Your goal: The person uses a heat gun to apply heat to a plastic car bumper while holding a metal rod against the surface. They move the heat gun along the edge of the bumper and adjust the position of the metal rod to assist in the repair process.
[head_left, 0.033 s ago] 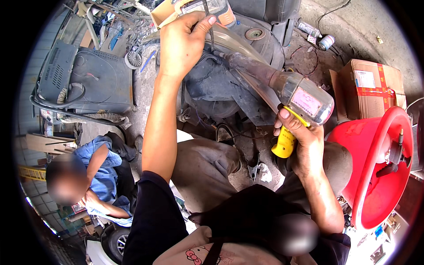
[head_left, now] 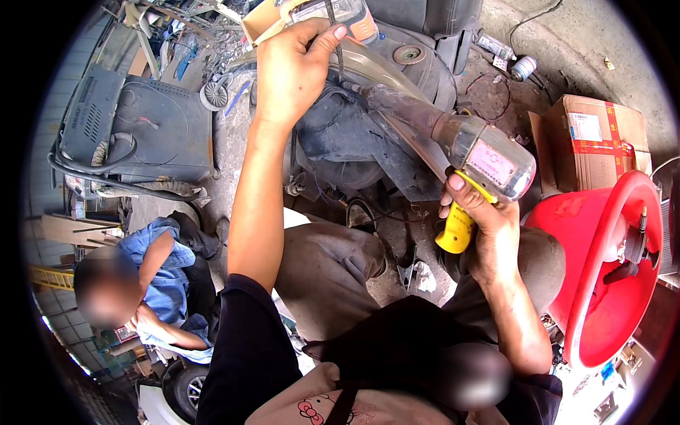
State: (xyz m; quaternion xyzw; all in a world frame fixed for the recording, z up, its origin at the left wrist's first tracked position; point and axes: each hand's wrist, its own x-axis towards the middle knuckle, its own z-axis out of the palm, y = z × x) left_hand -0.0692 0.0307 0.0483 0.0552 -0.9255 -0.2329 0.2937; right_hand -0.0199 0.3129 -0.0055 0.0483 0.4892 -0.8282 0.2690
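My left hand (head_left: 296, 74), at the top centre, pinches a thin dark strip (head_left: 338, 55) between thumb and fingers, holding it upright. My right hand (head_left: 479, 216) grips the yellow handle of a hot-air gun (head_left: 484, 156) with a worn clear-and-grey body. Its long nozzle points up and left, close to the lower part of the strip. Beneath the nozzle lie a dark, dusty cover (head_left: 333, 131) and a translucent curved piece (head_left: 382, 64), on a larger dark plastic body (head_left: 425, 74).
A red tub (head_left: 556, 244) holding parts stands at my right, below a cardboard box (head_left: 588, 156). A co-worker in a blue shirt (head_left: 166, 297) crouches at my left. A metal cabinet (head_left: 170, 124) with hoses, scrap (head_left: 184, 35) and cans (head_left: 523, 67) surround me.
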